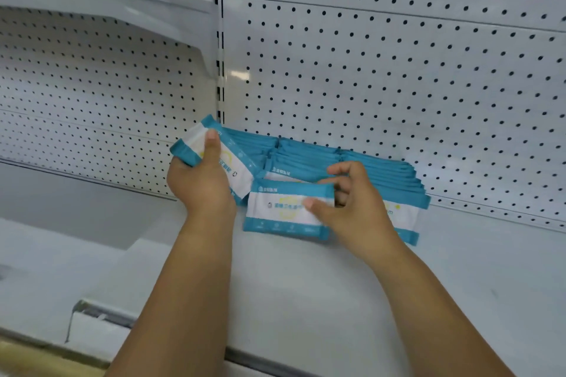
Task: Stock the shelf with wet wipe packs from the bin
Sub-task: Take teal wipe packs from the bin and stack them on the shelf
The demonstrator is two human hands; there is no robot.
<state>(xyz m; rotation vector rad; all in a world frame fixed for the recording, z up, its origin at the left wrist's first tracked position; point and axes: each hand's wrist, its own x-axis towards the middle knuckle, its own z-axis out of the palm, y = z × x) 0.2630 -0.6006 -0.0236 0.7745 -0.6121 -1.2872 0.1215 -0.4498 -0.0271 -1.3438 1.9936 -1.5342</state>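
While the left hand [202, 187] clutches a tilted bundle [196, 144] of teal-and-white packs at nine o'clock, the right hand [355, 211] pinches one wipe pack [278, 208] at centre, label facing out. Behind it, a teal row [352, 162] sits on the white shelf [306, 300] against the perforated pegboard [398, 70] at twelve.

Both hands [202, 184] [352, 208] grip wipe packs [275, 211] on shelf [306, 285].
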